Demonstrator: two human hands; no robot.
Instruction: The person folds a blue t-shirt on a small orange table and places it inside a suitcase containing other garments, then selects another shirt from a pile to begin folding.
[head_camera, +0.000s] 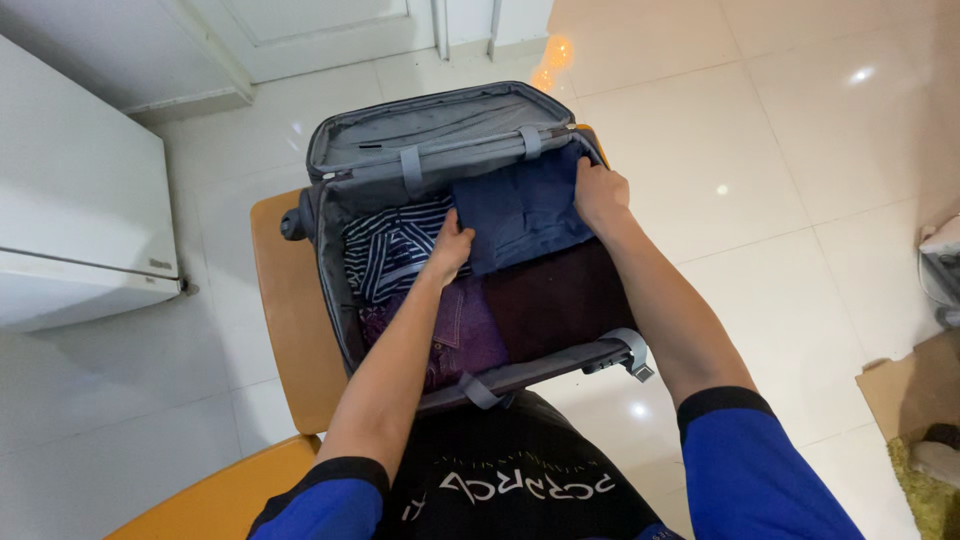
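An open grey suitcase (330, 250) lies on a tan wooden table (290, 310), its lid (430, 125) tipped back. Inside at the far right sits a folded dark blue garment (525, 215). My left hand (452, 248) presses on its left edge and my right hand (600, 192) grips its right edge by the suitcase wall. A navy and white striped garment (385, 250) lies to the left. A purple garment (470, 325) and a dark maroon one (560, 300) fill the near half.
A white cabinet (80, 220) stands at the left, a white door (330, 30) at the back. Glossy white floor tiles (780, 150) surround the table. Cardboard (915, 390) and a green mat lie at the lower right.
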